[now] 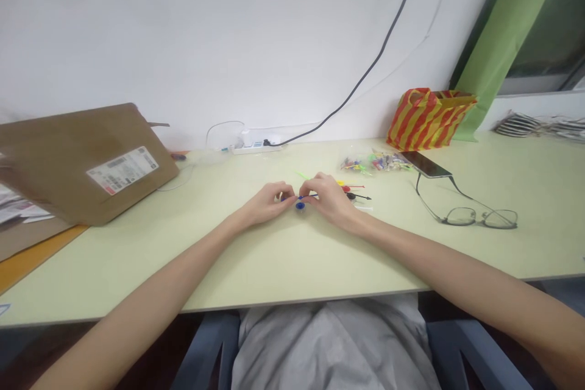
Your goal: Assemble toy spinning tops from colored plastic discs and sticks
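Grey cloth is gathered in rumpled folds at the bottom centre of the frame, below a smooth, pale-green tabletop. At the frame's centre, a slender blue plastic piece is pinched between the narrowed fingertips of the left hand and the right hand, with a round blue disc just beneath; whether the two are joined cannot be told. Right of centre, a thin red stick and a black arrow-tipped stick are laid beside the right hand, and crinkled clear plastic bags of coloured pieces are set higher up, left of a red-and-yellow striped bag.
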A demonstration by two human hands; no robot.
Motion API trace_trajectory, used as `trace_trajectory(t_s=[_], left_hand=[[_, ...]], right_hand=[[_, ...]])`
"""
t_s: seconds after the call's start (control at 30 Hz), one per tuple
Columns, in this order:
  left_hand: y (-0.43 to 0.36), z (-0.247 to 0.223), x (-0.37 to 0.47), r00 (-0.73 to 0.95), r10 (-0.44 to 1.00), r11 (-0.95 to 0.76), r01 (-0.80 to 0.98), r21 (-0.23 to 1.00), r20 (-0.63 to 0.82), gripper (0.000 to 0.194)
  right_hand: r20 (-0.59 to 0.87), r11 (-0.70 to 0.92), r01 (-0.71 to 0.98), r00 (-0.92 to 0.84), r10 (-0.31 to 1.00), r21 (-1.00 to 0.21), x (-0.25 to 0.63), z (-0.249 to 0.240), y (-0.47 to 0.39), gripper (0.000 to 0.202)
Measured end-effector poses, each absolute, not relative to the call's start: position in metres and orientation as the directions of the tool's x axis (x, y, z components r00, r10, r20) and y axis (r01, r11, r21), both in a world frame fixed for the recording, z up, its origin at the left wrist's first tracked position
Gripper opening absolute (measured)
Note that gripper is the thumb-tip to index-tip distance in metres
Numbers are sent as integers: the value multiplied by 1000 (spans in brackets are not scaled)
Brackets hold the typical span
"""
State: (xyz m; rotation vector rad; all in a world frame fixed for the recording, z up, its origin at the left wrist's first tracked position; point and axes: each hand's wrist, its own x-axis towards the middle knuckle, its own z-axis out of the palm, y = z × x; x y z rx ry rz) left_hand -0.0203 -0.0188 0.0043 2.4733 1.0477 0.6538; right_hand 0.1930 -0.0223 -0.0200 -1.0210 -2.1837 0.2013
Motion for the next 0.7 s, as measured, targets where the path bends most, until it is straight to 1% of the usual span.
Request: trace_trajectory(t_s=[0.17,0.33,0.57,0.7], left_hand=[[-16,3,-23,632,732,-671,606,427,254,33],[-16,6,-23,660,704,-709,629,319,264,33],[-14,6,-25,656,717,-696,652,300,236,33],[-14,6,-25,664,714,-698,655,290,221,33]], right_hand=[[507,714,617,-522,686,-330,194,-20,-20,17],[510,728,613,-541,669,-305,194,-22,-18,14],[496,709,632,-529,689,-311,194,-24,-17,13],[496,708,642,-531,687,-293,195,-25,-16,13]])
